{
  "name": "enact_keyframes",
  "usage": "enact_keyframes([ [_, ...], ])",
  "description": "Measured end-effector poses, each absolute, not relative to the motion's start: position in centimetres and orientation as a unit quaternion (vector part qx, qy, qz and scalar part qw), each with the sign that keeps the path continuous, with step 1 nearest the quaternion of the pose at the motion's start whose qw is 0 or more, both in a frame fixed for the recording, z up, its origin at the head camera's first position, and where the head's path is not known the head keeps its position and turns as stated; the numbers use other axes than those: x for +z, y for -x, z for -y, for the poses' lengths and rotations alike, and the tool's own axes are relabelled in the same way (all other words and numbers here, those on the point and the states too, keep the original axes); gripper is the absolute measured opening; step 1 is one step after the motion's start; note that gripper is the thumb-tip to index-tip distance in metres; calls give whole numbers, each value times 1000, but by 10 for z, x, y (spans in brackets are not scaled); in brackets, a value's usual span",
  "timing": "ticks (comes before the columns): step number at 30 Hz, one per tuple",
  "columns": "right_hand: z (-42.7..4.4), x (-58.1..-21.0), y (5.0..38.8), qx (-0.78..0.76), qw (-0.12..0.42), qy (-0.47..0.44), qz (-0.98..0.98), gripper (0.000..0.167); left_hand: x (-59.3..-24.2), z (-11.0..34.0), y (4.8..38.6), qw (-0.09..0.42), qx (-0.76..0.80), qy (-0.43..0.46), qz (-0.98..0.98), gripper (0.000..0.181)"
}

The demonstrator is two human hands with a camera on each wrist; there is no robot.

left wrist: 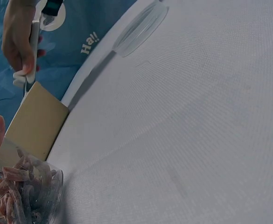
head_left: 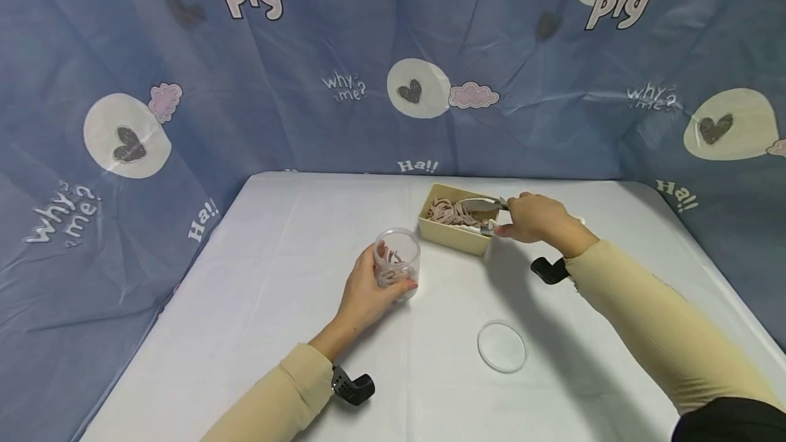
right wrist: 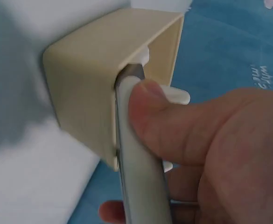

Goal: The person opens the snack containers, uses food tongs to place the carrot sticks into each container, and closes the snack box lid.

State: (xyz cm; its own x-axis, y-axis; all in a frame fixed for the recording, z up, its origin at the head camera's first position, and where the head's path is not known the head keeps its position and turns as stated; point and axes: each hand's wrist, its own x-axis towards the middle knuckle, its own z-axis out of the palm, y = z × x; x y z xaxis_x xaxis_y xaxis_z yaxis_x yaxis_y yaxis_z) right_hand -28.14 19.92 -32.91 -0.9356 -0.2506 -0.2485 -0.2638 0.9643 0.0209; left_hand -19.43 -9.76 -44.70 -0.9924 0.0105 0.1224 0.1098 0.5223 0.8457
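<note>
My left hand (head_left: 362, 295) grips a clear plastic jar (head_left: 403, 261), fingers on one side and thumb across the front. Brownish-pink strips (left wrist: 15, 196), dusted with white, lie in its lower part. Beyond the jar is a cream rectangular box (head_left: 454, 236) that holds more of these strips (head_left: 451, 213). My right hand (head_left: 543, 220) holds tongs (head_left: 484, 204) with white handles over the right end of the box. The tongs' tips reach in among the strips; whether they pinch any cannot be seen. In the right wrist view, my thumb presses on one handle (right wrist: 141, 182).
A round clear lid (head_left: 501, 346) lies on the white-covered table (head_left: 295, 251), in front of the box and right of the jar. Blue printed cloth (head_left: 344, 128) hangs behind and at the sides. Black wrist cameras (head_left: 353, 387) sit on both wrists.
</note>
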Motion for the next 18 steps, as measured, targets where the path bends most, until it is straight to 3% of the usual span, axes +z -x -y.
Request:
enact_keyframes([
  [4, -192, -333, 284, 26, 121, 126, -984, 59, -447, 99, 194, 52, -493, 37, 868, 95],
  [13, -200, -335, 276, -8, 55, 124, -991, 40, -446, 99, 193, 51, -492, 39, 868, 96],
  [18, -201, -333, 276, -9, 76, 126, -989, 42, -447, 98, 194, 50, -491, 38, 869, 96],
])
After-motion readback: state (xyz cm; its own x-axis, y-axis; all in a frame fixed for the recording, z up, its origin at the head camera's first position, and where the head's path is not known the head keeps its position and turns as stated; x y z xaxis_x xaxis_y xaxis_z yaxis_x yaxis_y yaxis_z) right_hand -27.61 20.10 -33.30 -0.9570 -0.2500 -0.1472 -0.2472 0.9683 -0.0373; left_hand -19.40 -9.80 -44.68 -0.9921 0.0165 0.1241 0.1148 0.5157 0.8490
